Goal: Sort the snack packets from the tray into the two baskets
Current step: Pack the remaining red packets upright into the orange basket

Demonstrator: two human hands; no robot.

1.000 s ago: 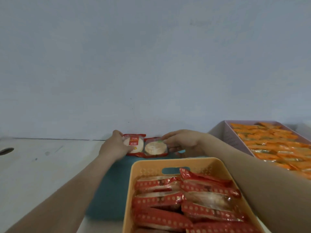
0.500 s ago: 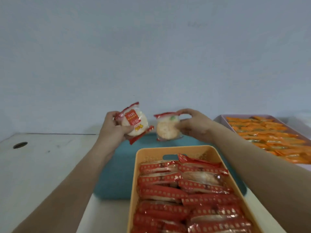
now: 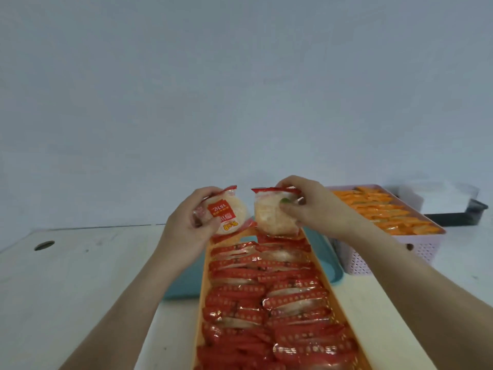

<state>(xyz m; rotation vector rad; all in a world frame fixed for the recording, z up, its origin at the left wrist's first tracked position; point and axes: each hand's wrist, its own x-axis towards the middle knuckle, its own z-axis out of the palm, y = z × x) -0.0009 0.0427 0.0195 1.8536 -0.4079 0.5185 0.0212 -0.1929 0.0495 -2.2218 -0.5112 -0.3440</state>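
- what are your fingers on?
- your left hand (image 3: pixel 186 225) curls round the labelled packet (image 3: pixel 226 213), a round pale cracker. your right hand (image 3: pixel 312 206) pinches the clear packet (image 3: pixel 272 214) near its crimped red top.
- where are they?
- raised side by side over the far end of the orange basket (image 3: pixel 203 284) of glossy red packets. the teal tray (image 3: pixel 184 284) shows beside it, and the pink mesh basket (image 3: pixel 373 260) stands to the right.

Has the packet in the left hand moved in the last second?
Yes. The packet was down on the teal tray beyond the far rim of the orange basket; now the left hand holds it up over that far end.
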